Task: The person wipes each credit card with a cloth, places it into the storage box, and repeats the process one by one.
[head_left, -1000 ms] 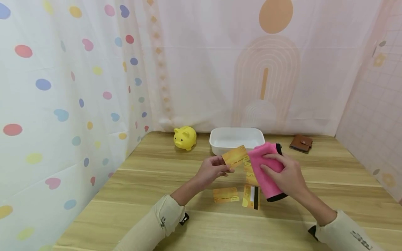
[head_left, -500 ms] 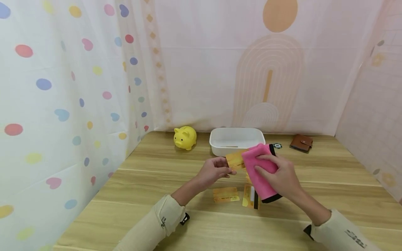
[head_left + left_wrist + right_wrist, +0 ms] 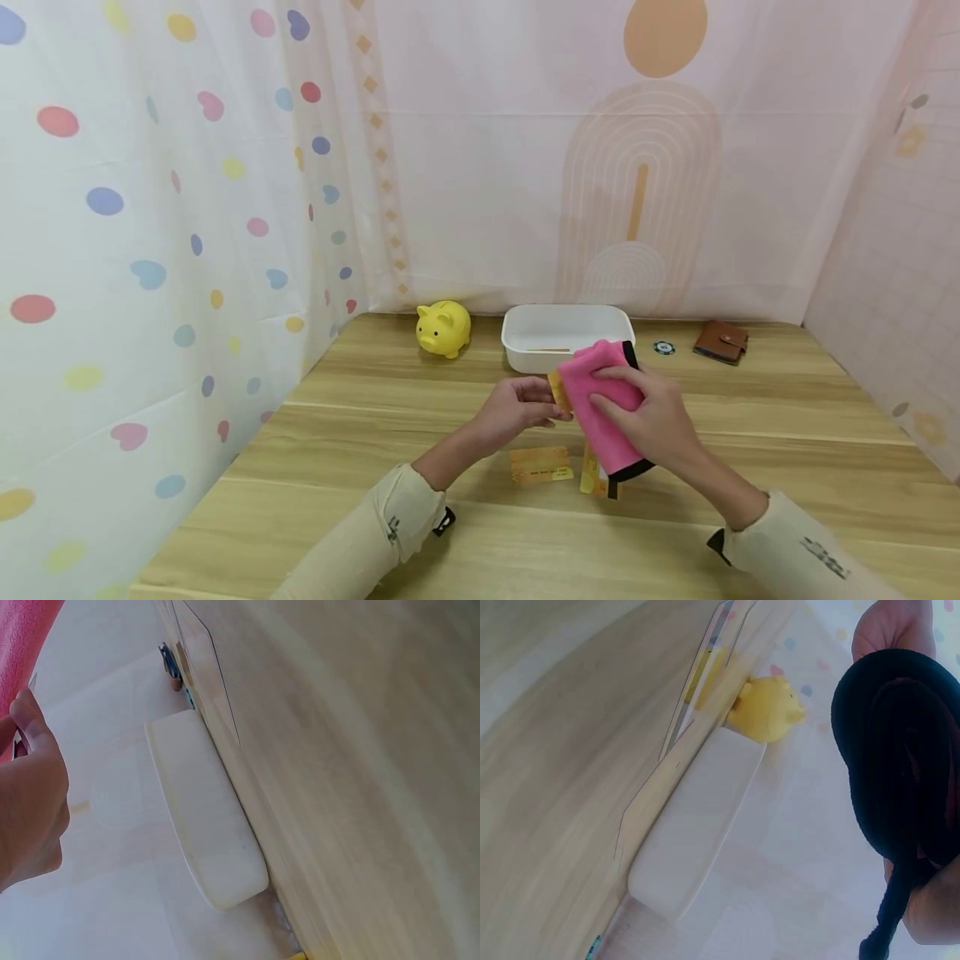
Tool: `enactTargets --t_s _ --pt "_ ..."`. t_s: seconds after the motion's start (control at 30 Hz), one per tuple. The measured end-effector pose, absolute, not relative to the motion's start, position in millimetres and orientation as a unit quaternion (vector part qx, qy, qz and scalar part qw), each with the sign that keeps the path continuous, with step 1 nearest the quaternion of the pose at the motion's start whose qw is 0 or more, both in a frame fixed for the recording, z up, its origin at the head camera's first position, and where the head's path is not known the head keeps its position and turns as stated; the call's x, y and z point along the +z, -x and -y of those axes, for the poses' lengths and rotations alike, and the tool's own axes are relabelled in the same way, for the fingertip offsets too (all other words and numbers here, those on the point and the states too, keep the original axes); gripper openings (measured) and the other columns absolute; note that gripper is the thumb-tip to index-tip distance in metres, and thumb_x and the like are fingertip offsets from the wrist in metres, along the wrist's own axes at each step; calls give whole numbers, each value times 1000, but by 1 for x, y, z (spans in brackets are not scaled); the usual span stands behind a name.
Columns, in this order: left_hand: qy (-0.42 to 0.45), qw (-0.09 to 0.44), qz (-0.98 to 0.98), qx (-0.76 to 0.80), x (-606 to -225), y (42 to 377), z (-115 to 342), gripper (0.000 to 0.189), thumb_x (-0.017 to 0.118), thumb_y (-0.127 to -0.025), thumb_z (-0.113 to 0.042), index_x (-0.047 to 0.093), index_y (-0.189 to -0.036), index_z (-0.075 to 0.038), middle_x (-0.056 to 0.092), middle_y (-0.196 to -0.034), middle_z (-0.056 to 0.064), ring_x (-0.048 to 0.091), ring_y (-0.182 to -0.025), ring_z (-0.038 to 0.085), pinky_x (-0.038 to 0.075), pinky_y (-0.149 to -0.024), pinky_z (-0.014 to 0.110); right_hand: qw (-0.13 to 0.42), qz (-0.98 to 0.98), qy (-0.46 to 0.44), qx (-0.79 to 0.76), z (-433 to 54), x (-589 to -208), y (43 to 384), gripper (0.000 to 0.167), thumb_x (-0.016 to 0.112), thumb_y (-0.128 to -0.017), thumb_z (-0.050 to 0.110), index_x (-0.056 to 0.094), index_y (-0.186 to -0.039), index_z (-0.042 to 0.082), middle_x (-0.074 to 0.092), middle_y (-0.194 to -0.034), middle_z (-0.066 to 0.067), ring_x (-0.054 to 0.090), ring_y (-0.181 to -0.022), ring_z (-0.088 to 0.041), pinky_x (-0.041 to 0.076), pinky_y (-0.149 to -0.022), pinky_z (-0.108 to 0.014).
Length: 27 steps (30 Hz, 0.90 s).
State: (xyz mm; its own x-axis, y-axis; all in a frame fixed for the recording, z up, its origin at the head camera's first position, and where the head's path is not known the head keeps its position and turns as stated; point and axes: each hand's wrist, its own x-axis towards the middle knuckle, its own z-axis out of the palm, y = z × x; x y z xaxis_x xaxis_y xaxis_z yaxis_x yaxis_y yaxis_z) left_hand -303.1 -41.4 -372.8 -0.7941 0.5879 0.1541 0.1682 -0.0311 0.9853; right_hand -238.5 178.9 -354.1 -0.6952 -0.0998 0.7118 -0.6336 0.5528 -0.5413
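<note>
In the head view my left hand [image 3: 513,415] pinches a golden-orange bank card [image 3: 557,390] by its left end. A folded pink cloth [image 3: 600,417] with black edging covers most of that card. My right hand [image 3: 660,417] grips the cloth from the right, fingers spread over its face. Below them on the table lie one orange card [image 3: 542,465], face up, and another card [image 3: 591,479] with a dark stripe, partly hidden by the cloth. The right wrist view shows the cloth's rolled black end [image 3: 889,757] close up.
Behind the hands stands a white plastic tub [image 3: 525,358] with a thin brownish thing inside. A yellow piggy bank [image 3: 444,331] is left of it. A poker chip [image 3: 663,347] and brown wallet [image 3: 722,342] lie to the right on the wooden table [image 3: 420,400].
My right hand has moved left with the cloth, sliding it across the held card until only the card's left end shows. The poker chip has come into view. My left hand has barely shifted.
</note>
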Motion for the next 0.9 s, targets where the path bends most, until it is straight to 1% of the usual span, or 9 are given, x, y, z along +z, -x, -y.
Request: enactTargets --t_s 0.2,0.4,0.5,0.63,0.73,0.8,0.9 --pt "-288 162 -680 654 -372 302 40 27 64 -92 3 62 -118 12 72 -103 20 72 -89 17 58 -80 35 307 822 -223 425 -175 -352 237 23 81 -83 8 74 -104 8 67 -99 -13 61 -70 -18 53 -54 -26" --pt "-291 171 -673 658 -370 300 39 29 63 -92 4 61 -120 12 71 -105 19 71 -89 17 58 -80 34 309 818 -227 427 -172 -353 238 25 83 -80 6 75 -103 8 67 -101 -12 61 -73 -18 54 -55 -27" --pt "-287 165 -685 649 -370 299 39 29 64 -92 3 62 -120 11 72 -105 18 70 -87 14 57 -74 30 310 819 -228 425 -170 -354 238 24 83 -81 7 75 -104 8 67 -102 -13 61 -74 -18 54 -56 -26" --pt "-282 145 -710 629 -370 298 38 26 66 -91 0 65 -116 7 73 -99 12 67 -81 10 52 -64 24 313 824 -229 412 -169 -356 237 23 82 -82 8 75 -104 9 66 -101 -13 61 -74 -17 54 -56 -26" --pt "-281 126 -721 620 -370 298 37 23 66 -89 1 67 -112 6 74 -95 10 64 -77 9 46 -59 22 324 828 -232 394 -169 -357 237 24 82 -81 8 75 -104 9 66 -102 -13 61 -75 -18 54 -58 -26" --pt "-281 114 -727 617 -370 297 35 23 65 -88 3 68 -110 5 74 -95 11 63 -75 9 44 -57 21 332 830 -233 382 -169 -357 237 24 82 -81 8 74 -103 10 66 -103 -13 61 -76 -18 54 -58 -26" --pt "-277 101 -734 612 -370 297 34 22 64 -88 4 69 -110 4 74 -97 16 61 -73 8 41 -55 20 339 834 -231 369 -169 -357 237 24 82 -81 8 74 -103 10 66 -102 -14 62 -76 -19 54 -58 -26"
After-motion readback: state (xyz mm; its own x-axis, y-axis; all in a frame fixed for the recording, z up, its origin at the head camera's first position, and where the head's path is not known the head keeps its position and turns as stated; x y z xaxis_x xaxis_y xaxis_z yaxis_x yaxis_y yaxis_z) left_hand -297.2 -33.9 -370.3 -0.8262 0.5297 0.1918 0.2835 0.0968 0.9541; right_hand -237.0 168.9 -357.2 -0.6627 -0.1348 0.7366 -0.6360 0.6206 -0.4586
